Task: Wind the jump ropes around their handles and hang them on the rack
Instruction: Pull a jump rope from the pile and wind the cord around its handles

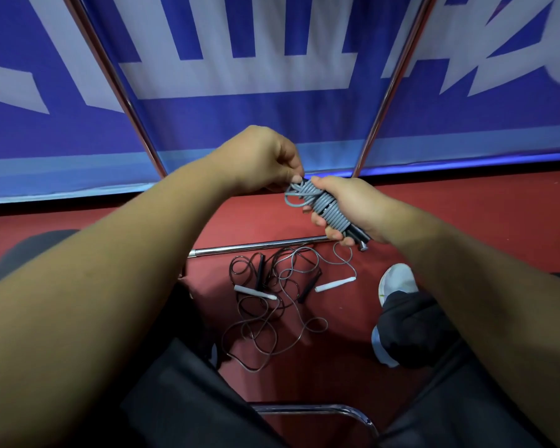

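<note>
Grey jump rope [324, 205], wound in tight coils around a pair of black handles [358, 237], is sitting in the right hand [353, 205]. The right grip is clamping around the middle of this bundle: the fingers are curling under the coils and the thumb is pressing along the top. The handle ends are protruding from the lower side of the fist. The left hand [262, 160] is meeting the upper end of the bundle, where its grip is pinching the rope between thumb and fingertips. A few loose grey loops are hanging out at that end, just below the left fingertips.

Both hands are holding the bundle above the red floor [466, 221], in front of the rack [390, 92]. Its two chrome poles are rising apart in a V shape against a blue banner [240, 124] with white lettering. A chrome base bar [256, 246] is lying horizontally on the floor below the hands.

Two more ropes [272, 318] are lying unwound in a tangle on the floor, on the near side of the base bar. One thin rope is ending in white handles [335, 284]; the darker rope is running to a dark handle [261, 266]. Legs in dark trousers are framing the tangle, and a pale shoe [398, 279] is resting on the floor to its right.
</note>
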`<state>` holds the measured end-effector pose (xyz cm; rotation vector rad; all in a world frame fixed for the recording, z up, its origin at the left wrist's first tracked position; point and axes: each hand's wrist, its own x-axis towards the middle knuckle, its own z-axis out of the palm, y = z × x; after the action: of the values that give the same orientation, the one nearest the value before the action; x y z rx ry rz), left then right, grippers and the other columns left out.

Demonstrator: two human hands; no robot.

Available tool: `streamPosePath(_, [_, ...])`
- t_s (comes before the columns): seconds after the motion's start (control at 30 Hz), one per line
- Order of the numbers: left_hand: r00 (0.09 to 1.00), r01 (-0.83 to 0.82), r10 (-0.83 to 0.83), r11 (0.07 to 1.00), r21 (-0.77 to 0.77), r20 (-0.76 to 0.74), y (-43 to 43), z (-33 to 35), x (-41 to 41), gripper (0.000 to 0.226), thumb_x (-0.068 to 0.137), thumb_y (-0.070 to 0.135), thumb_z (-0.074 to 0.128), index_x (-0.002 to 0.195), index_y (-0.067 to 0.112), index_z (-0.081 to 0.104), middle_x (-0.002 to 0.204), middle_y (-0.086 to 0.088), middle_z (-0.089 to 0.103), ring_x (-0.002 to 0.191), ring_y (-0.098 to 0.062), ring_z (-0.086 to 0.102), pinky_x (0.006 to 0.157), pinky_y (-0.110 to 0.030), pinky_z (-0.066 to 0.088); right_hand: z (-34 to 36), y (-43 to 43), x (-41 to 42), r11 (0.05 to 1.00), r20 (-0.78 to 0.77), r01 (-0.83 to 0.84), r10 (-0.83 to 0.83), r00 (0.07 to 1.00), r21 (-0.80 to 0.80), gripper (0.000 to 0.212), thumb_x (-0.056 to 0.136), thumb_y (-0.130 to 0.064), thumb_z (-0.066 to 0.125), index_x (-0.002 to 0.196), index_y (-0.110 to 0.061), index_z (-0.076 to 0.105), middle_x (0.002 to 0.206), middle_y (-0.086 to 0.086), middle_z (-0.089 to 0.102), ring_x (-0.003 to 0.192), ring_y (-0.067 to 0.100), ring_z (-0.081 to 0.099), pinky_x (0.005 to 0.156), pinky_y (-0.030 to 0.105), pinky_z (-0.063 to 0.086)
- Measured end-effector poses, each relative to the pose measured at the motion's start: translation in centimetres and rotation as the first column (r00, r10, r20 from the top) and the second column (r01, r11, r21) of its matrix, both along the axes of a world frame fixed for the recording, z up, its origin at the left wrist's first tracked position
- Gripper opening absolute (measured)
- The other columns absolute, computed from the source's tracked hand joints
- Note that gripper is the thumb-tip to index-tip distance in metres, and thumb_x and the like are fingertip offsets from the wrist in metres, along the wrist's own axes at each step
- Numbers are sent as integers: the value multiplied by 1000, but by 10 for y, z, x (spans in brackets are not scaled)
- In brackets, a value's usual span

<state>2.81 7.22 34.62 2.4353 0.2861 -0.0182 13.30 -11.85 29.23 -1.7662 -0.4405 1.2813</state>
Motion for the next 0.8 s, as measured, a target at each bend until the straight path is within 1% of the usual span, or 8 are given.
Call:
streamPosePath(0.1, [982, 178, -187, 953, 246, 12, 0, -6, -2, 11, 94, 22, 76, 104, 25, 80, 88, 7, 80, 79, -9, 73, 80, -30, 57, -2, -3, -1, 999, -15, -41, 41, 999, -26, 56, 109, -54, 39, 105, -4, 66, 70, 7, 56, 44, 22, 44, 41, 23, 36])
streamPosePath(0.2, [951, 282, -310, 869, 407, 5, -2, -15, -3, 16, 98, 23, 70, 113, 22, 78, 89, 3, 78, 85, -23, 70, 79, -39, 56, -4, -5, 1, 996, -57, -70, 67, 996, -56, 55, 108, -53, 39, 106, -4, 66, 71, 8, 54, 44, 21, 43, 41, 23, 35])
streamPosePath(0.3, [945, 289, -328, 844, 452, 9, -5, -22, -6, 16, 98, 24, 67, 110, 18, 77, 87, -4, 76, 82, -30, 67, 73, -45, 55, -4, -8, 1, 992, -95, -101, 93, 991, -77, 54, 107, -50, 38, 109, -3, 65, 71, 8, 53, 44, 20, 42, 40, 22, 34])
streamPosePath(0.5, [971, 177, -227, 885, 430, 69, -4, -24, -9, 18, 90, 30, 63, 97, 19, 75, 78, -3, 73, 74, -28, 65, 67, -42, 55, -2, -7, 0, 991, -133, -130, 126, 983, -22, 53, 111, -54, 37, 114, -7, 63, 72, 4, 53, 46, 19, 41, 39, 22, 33])
streamPosePath(0.57, [982, 99, -153, 921, 376, 115, -6, -22, -7, 19, 87, 33, 63, 92, 18, 73, 76, 0, 73, 73, -27, 66, 66, -37, 52, 1, -6, -1, 989, -138, -146, 145, 980, 6, 52, 111, -57, 39, 114, -10, 62, 72, 3, 54, 48, 18, 41, 40, 22, 33])
streamPosePath(0.67, [943, -265, 224, 953, 148, 246, -6, -17, -2, 11, 85, 25, 67, 86, 15, 71, 71, 3, 73, 68, -14, 71, 65, -26, 52, 2, -4, -6, 980, -32, -201, 201, 979, -1, 57, 108, -63, 45, 115, -10, 64, 73, 1, 53, 49, 16, 41, 43, 22, 35])
streamPosePath(0.73, [854, -441, 473, 879, -183, 216, -5, -12, 1, 13, 84, 15, 63, 84, 5, 72, 66, -5, 75, 61, -13, 75, 66, -25, 61, 3, -1, -9, 986, -23, -169, 169, 985, 11, 59, 105, -66, 48, 116, -10, 65, 72, 0, 53, 49, 16, 41, 45, 22, 34])
streamPosePath(0.8, [805, -467, 581, 747, -474, 122, -6, -7, 4, 19, 85, 6, 60, 87, -11, 69, 69, -20, 74, 63, -26, 78, 69, -41, 67, 5, 2, -6, 990, -19, -135, 136, 991, 31, 58, 104, -66, 50, 115, -11, 64, 71, 0, 53, 48, 16, 41, 46, 22, 33])
